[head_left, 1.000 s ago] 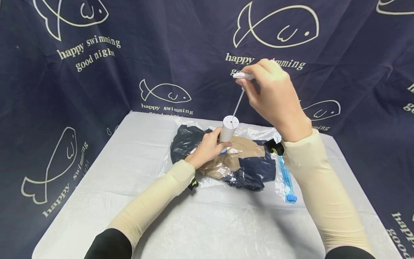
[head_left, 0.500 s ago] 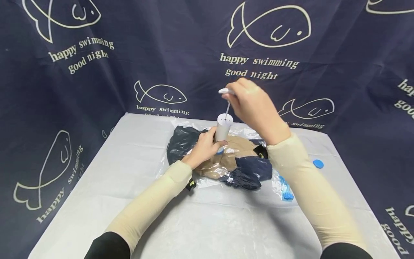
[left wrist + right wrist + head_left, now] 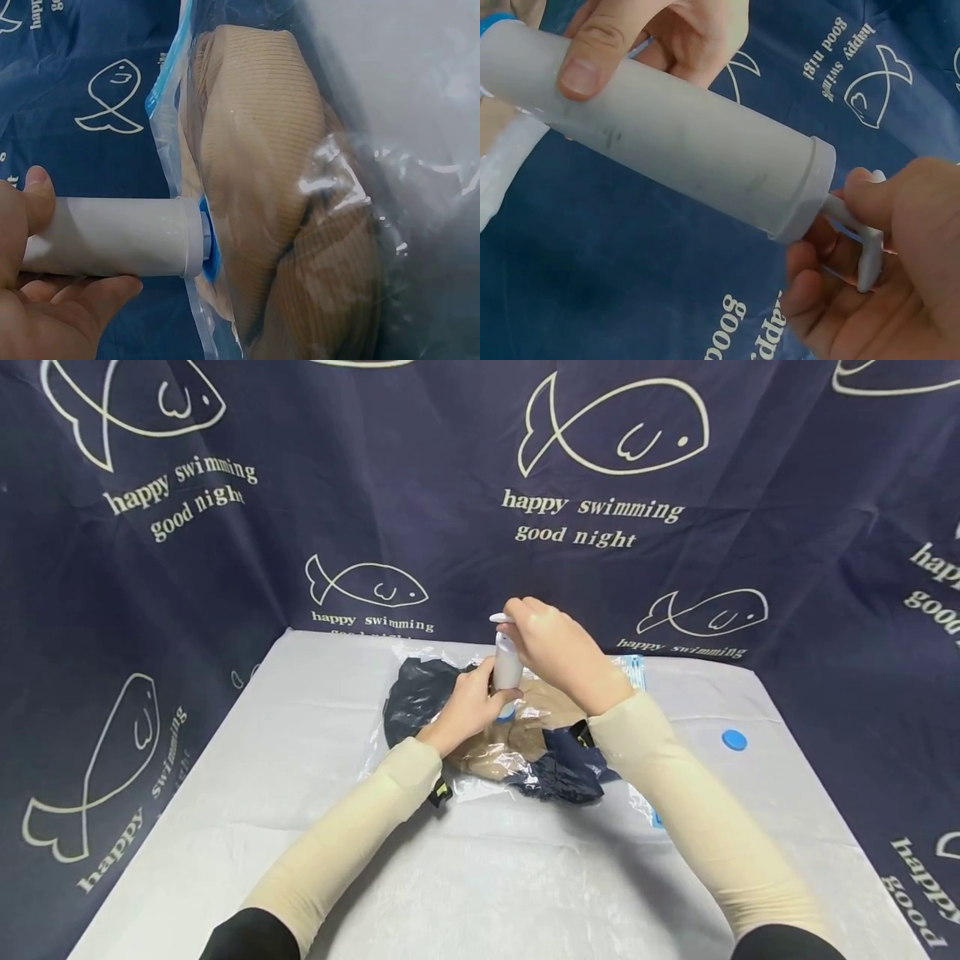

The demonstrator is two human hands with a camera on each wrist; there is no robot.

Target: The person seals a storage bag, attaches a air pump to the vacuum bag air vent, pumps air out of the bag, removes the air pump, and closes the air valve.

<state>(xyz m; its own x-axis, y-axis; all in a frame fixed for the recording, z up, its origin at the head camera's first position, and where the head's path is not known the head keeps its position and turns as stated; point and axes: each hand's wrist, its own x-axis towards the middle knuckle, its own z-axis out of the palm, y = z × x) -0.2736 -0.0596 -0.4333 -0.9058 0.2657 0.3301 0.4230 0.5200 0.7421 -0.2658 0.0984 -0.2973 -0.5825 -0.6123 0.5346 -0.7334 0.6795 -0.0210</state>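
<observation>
A white hand pump (image 3: pixel 507 670) stands nearly upright on the blue valve (image 3: pixel 211 238) of a clear plastic storage bag (image 3: pixel 420 217). My left hand (image 3: pixel 467 706) grips the pump's barrel, thumb and fingers around it. My right hand (image 3: pixel 555 647) holds the pump's T-shaped handle (image 3: pixel 870 259), whose rod is pushed almost fully into the barrel in the right wrist view. Folded tan ribbed clothing (image 3: pixel 262 135) bulges inside the bag around the valve. Dark clothing (image 3: pixel 420 697) also lies in it, partly behind my hands.
On the white-covered table (image 3: pixel 525 885), a round blue cap (image 3: pixel 734 740) lies to the right of the bag. A dark blue curtain (image 3: pixel 420 485) with fish drawings closes off the back and sides. The bag's blue zip edge (image 3: pixel 657 818) shows beside my right sleeve.
My right hand has come down with the handle, sliding the rod from far out to nearly all the way in. My left hand keeps its hold on the barrel.
</observation>
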